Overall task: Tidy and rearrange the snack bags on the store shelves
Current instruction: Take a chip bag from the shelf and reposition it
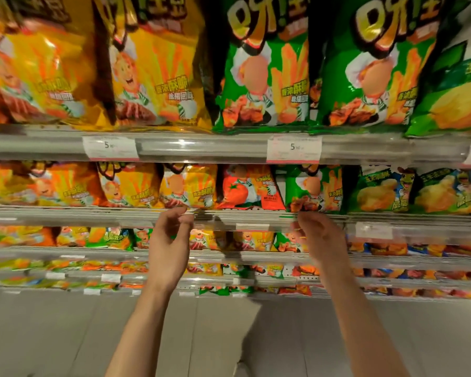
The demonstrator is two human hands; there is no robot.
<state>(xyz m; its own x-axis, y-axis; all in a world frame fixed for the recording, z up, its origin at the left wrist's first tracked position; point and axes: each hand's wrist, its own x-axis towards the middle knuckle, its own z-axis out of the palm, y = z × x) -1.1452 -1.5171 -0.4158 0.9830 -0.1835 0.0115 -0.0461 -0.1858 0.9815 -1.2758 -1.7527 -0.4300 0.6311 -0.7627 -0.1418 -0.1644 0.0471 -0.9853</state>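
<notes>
Head view is showing the left hand [172, 235] and right hand [317, 238] reaching up with loosely curled fingers, holding nothing, just below the red tomato snack bag [245, 186] on the second shelf [93, 213], likely readying to straighten it.

Both hands raised to second shelf edge [253, 217], holding nothing. Left hand [169, 238] fingers loosely curled below yellow bag [188, 186]; right hand [320, 238] below green bag [314, 187]. Red bag [246, 187] between. Price tags [294, 149] on top rail.
</notes>
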